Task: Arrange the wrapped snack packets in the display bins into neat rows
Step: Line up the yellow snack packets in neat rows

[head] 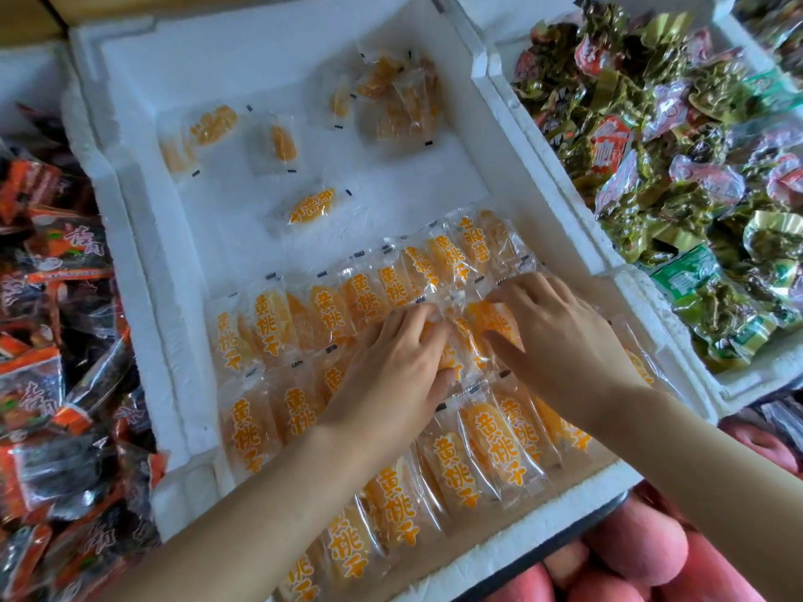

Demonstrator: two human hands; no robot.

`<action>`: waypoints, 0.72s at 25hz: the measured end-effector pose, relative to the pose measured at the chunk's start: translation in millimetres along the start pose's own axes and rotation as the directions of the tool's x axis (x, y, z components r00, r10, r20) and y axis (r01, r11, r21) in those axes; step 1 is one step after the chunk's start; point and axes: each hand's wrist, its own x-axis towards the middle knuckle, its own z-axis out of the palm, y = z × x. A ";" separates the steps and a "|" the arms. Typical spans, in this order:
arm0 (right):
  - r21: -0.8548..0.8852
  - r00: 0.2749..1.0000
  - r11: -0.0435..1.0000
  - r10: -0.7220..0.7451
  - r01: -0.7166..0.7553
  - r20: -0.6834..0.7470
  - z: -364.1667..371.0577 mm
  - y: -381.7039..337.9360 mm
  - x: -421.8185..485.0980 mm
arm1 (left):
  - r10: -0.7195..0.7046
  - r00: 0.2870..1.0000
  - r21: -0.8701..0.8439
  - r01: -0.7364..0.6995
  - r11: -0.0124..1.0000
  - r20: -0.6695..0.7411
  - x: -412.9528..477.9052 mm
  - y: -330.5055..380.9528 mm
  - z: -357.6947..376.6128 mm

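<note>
A white foam bin (130,219) holds clear packets of dried yellow peach with orange lettering. Several packets lie in overlapping rows (304,315) across the bin's near half. Loose packets lie scattered at the far end: one alone (312,206), two at the left (208,128), a small heap (399,102) at the back right. My left hand (391,371) and my right hand (552,336) rest side by side on the middle row. Both hands' fingers are curled round the packets (467,341) between them.
A bin of orange and black packets (52,341) stands at the left. At the right, another foam bin (734,384) holds green, gold and red packets (678,145). Pink-red round fruit (630,553) lies below the front edge.
</note>
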 end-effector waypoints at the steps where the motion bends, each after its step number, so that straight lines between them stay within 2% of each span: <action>1: 0.001 0.998 1.000 -0.023 0.023 -0.057 -3.0 0.4 3.5 | 0.011 1.000 -0.015 -0.012 1.000 -0.020 2.1 -3.5 -2.9; 4: 0.013 0.975 0.995 -0.099 0.104 -0.197 -8.7 0.2 29.4 | 0.032 0.994 -0.027 -0.035 0.999 -0.106 17.0 -22.0 -13.1; 7: 0.059 0.963 0.992 -0.090 0.109 -0.254 -3.8 -2.4 70.2 | -0.017 0.985 0.004 0.018 1.000 -0.169 39.6 -51.9 -26.0; 10: 0.145 0.975 0.988 -0.014 0.047 -0.220 9.2 -5.6 113.5 | -0.176 0.976 -0.021 0.175 0.984 -0.125 69.0 -88.5 -32.8; 13: 0.170 0.989 0.985 0.022 0.003 -0.143 23.4 -5.0 153.9 | -0.311 0.949 0.037 0.313 0.949 -0.062 103.4 -123.8 -32.4; 16: 0.158 0.995 0.987 0.054 -0.040 -0.086 40.8 0.2 191.4 | -0.377 0.926 0.117 0.375 0.919 -0.005 126.4 -151.1 -23.8; 18: 0.191 0.995 0.979 0.079 -0.066 -0.058 49.3 4.8 211.3 | -0.384 0.923 0.117 0.383 0.916 -0.015 134.1 -163.8 -16.8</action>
